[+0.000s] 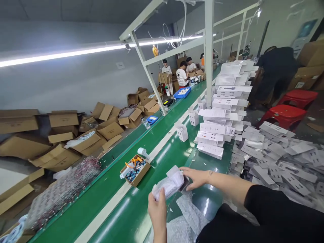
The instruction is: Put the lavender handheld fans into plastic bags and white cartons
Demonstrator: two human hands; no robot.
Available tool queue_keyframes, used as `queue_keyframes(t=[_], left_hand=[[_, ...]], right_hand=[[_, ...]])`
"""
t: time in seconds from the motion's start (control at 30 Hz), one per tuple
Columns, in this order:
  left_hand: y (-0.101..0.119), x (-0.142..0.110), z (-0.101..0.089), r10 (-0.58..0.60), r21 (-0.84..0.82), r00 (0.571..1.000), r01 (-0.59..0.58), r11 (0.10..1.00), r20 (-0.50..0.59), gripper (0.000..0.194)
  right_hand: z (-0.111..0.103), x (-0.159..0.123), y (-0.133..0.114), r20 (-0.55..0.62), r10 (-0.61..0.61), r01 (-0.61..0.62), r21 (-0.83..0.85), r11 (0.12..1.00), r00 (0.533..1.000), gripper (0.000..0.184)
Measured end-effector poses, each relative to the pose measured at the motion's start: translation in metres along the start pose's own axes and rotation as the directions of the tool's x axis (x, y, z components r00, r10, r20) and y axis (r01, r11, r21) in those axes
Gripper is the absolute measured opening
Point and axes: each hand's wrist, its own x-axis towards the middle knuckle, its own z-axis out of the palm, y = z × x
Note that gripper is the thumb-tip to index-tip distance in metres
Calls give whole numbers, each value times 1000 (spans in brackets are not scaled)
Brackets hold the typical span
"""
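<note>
Green conveyor belt [118, 216] runs beneath the grip; white cartons [215, 130] stack beyond it, a cardboard box [141, 176] left of it. Left hand [157, 210] clasps a wrapped packet [169, 184]; right hand [196, 177], fingers spread, meets its other end, hold unclear.

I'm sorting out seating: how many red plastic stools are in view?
2: one red plastic stool stands at right, beyond the heap of white cardboard cartons; the other is just behind it. Others may be hidden.

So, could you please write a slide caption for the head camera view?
Left hand holds a wrapped package, right hand at its other end; stacked white cartons lie beyond.
</note>
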Motion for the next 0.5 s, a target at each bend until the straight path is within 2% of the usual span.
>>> queue_keyframes(t=[0.07,0.13,0.17,0.23,0.3,0.37,0.43,0.5], left_hand=[[6,0,-1,204,294,979,-198,935,9,28],[24,-1,2,380,522,911,-405,750,161,22],[34,-2,6,419,592,869,-488,641,263,21],[52,-3,19,367,685,855,-516,515,367,19],[58,0,34,300,689,835,-550,472,462,19],[51,-1,47,225,663,814,-570,486,536,22],[36,-8,52,220,604,776,-606,517,591,33],[22,-20,53,281,548,728,-666,506,626,43]], right_hand=[[2,5,7,24,-45,45,17,999,999,70],[9,11,11,-47,-17,18,33,999,999,66],[14,13,12,-83,6,-2,41,999,997,64],[24,14,13,-108,5,2,61,998,994,66],[31,15,14,-99,-72,81,92,992,992,65],[33,14,16,-101,-125,138,137,981,987,63],[32,10,20,-99,-88,106,188,976,991,63],[28,5,25,-76,-15,34,244,969,997,64]])
